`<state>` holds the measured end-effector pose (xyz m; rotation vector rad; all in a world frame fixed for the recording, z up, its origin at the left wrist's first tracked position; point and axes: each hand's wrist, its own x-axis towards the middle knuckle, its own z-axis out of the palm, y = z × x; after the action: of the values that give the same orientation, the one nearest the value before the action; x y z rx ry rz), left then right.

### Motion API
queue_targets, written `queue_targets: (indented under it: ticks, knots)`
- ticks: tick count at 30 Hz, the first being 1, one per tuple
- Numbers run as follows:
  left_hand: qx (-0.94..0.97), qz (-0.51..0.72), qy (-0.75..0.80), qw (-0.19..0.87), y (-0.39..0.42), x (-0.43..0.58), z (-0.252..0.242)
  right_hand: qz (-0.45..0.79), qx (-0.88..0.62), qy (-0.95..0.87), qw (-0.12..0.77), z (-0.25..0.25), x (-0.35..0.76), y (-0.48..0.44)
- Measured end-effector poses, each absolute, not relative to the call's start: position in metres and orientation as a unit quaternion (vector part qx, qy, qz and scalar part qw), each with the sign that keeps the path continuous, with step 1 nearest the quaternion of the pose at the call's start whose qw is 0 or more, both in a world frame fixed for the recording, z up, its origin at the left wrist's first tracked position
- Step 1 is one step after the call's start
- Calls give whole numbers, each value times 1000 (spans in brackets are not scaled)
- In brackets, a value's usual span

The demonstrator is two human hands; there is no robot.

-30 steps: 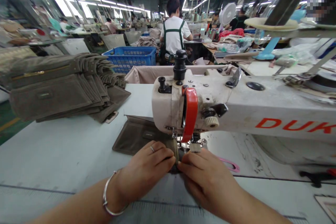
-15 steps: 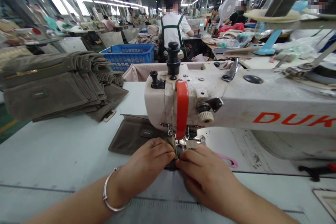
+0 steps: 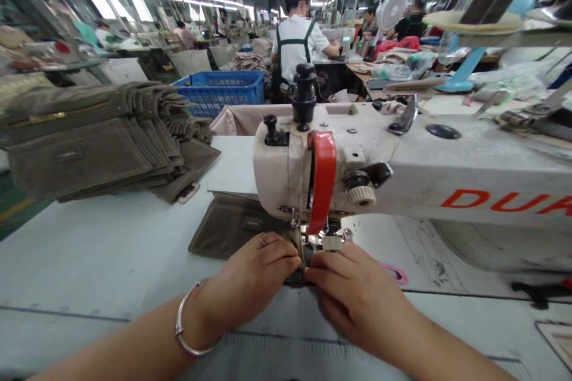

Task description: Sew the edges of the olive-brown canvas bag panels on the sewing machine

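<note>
Here left hand [image 3: 261,268] and right hand [image 3: 357,289], fingers bunched, grip the brown fabric piece [image 3: 226,229] partly under the sewing machine [image 3: 273,175] (soft, light, I'd judge), its near edge looking the best hold

Your left hand [image 3: 261,268] covers part of the brown pouch [image 3: 218,232], whose label [image 3: 253,224] is too small to read. Your right hand [image 3: 357,292] hides one end of the pink loop [image 3: 404,278]. Lettering [image 3: 507,201] on the sewing machine [image 3: 411,152] is cut off; the tag [image 3: 70,155] on the stack [image 3: 107,149] at the table [image 3: 111,250]'s left edge blurs.
</note>
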<state>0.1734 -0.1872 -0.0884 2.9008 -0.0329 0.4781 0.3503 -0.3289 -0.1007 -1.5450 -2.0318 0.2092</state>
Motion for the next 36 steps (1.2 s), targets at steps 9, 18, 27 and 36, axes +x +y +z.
queue_targets:
  ticks: [9, 18, 27, 36]
  knots:
    - [969, 197, 9, 150, -187, 174, -89, 106, -595, -753, 261, -98, 348, -323]
    - [972, 181, -34, 150, -187, 172, -92, 94, -584, -763, 261, -96, 349, -327]
    - [970, 171, -25, 174, -187, 175, -86, 118, -568, -755, 306, -96, 356, -330]
    - [980, 147, -24, 129, -188, 175, -87, 89, -580, -745, 318, -102, 355, -326]
